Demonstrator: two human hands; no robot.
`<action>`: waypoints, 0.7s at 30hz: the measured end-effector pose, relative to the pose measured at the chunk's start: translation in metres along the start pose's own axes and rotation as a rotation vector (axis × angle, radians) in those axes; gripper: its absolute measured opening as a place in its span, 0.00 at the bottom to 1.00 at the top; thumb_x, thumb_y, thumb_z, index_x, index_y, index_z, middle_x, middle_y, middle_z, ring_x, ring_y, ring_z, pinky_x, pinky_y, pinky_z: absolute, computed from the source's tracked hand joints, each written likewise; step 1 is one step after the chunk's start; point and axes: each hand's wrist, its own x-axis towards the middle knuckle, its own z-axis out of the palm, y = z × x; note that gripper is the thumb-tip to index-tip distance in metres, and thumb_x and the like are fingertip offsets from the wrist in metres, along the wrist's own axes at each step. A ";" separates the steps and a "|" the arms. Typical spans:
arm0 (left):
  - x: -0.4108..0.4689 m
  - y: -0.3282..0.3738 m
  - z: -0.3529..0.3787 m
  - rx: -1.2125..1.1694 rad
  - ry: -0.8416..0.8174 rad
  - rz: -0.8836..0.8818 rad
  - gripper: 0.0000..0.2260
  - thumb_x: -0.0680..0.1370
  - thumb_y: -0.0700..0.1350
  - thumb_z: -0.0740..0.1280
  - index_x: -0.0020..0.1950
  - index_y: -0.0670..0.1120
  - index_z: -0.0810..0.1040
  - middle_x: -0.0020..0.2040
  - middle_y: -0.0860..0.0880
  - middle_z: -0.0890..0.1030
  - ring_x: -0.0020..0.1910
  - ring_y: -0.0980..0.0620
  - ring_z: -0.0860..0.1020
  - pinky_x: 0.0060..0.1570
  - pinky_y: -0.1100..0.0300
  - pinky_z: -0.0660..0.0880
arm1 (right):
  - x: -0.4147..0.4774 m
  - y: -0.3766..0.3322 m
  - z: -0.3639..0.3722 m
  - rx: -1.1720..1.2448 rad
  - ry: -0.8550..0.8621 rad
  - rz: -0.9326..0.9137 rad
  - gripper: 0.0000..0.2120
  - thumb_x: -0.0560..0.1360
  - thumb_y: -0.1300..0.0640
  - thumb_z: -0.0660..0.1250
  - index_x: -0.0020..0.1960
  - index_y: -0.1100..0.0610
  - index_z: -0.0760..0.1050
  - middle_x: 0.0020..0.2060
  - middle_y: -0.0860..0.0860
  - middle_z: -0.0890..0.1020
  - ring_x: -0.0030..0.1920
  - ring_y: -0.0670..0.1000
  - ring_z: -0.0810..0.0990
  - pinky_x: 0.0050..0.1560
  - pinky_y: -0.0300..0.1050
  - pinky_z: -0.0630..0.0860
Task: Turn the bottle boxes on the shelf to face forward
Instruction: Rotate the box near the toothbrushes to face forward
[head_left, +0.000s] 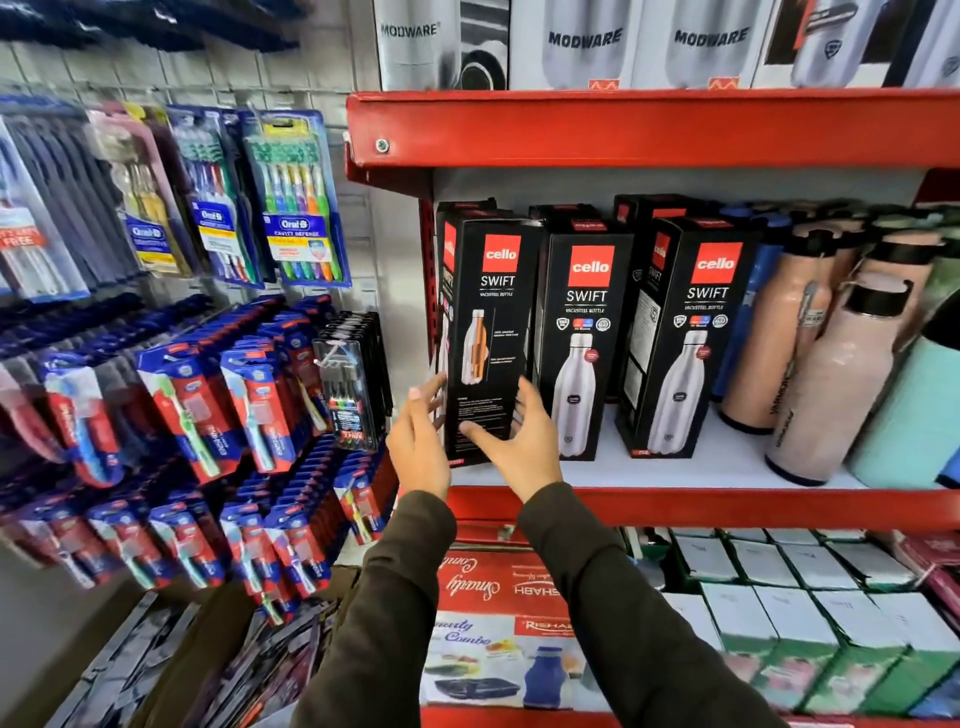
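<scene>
Three black Cello Swift bottle boxes stand in a row on the white shelf board (727, 467) of the red rack. The left box (488, 312) shows a face with a small cut-open bottle picture and text. The middle box (584, 343) and the right box (685, 338) show the large steel bottle picture. More black boxes stand behind them. My left hand (418, 441) and my right hand (511, 436) are spread on either side of the left box's lower part, fingers apart. Whether they touch the box I cannot tell.
Loose pink bottles (831, 374) and a mint one (914, 415) crowd the shelf to the right. Modware boxes (587, 41) fill the shelf above. Toothbrush packs (296, 197) hang on the wall to the left. Boxed goods (779, 597) lie on the shelf below.
</scene>
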 end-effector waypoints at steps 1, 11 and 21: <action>-0.002 0.002 0.001 0.007 0.007 0.014 0.21 0.84 0.53 0.52 0.62 0.46 0.81 0.59 0.50 0.83 0.62 0.52 0.79 0.66 0.46 0.75 | 0.000 -0.002 -0.001 -0.004 0.030 0.003 0.38 0.64 0.56 0.80 0.69 0.53 0.65 0.54 0.36 0.75 0.52 0.26 0.73 0.56 0.21 0.67; -0.007 -0.004 -0.012 0.068 -0.046 0.110 0.16 0.84 0.50 0.56 0.61 0.48 0.82 0.60 0.55 0.83 0.63 0.59 0.78 0.66 0.52 0.72 | 0.000 -0.001 -0.001 -0.070 0.144 0.040 0.46 0.57 0.48 0.81 0.70 0.52 0.64 0.64 0.47 0.76 0.64 0.47 0.73 0.67 0.44 0.71; 0.028 0.001 -0.025 0.281 -0.355 -0.030 0.17 0.83 0.41 0.57 0.73 0.46 0.66 0.69 0.51 0.72 0.66 0.57 0.71 0.70 0.60 0.64 | 0.003 -0.004 -0.009 -0.050 0.008 -0.037 0.36 0.65 0.58 0.76 0.69 0.45 0.66 0.53 0.31 0.73 0.53 0.24 0.71 0.59 0.28 0.67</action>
